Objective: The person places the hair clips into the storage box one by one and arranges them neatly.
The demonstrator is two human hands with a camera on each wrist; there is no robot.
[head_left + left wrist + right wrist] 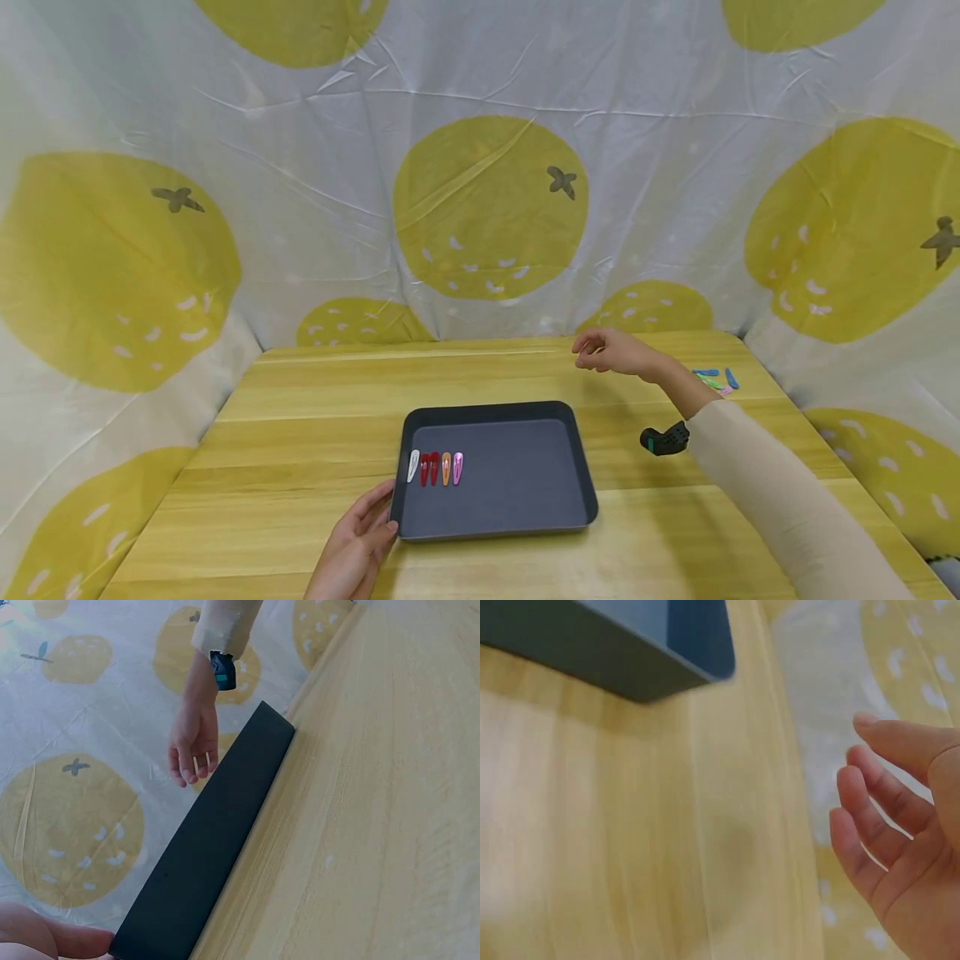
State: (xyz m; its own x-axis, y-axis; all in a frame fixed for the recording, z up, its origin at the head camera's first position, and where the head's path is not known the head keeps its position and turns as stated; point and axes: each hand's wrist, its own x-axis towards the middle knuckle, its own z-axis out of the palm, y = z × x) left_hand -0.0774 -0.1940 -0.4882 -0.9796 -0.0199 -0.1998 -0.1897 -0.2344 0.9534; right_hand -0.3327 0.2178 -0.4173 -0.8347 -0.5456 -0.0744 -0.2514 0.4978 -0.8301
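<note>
A dark grey baking tray [517, 483] lies on the table. Inside, along its left side, stands a row of snap hair clips: a white clip [413, 466], two red clips [429, 469], an orange clip [446, 468] and a pink clip [458, 468]. My left hand [356, 537] holds the tray's front left corner; in the left wrist view only part of it shows at the bottom left. My right hand [618, 352] hovers above the table behind the tray's right side. In the right wrist view its fingers [870, 825] are loosely bent, with nothing between them.
At the far right of the table, beyond my right forearm, lie loose blue clips [731, 379], a green clip [708, 382] and a pink one, partly hidden. A black wrist device [664, 439] shows by the right sleeve. Lemon-patterned cloth [315, 208] hangs around the wooden table [300, 467].
</note>
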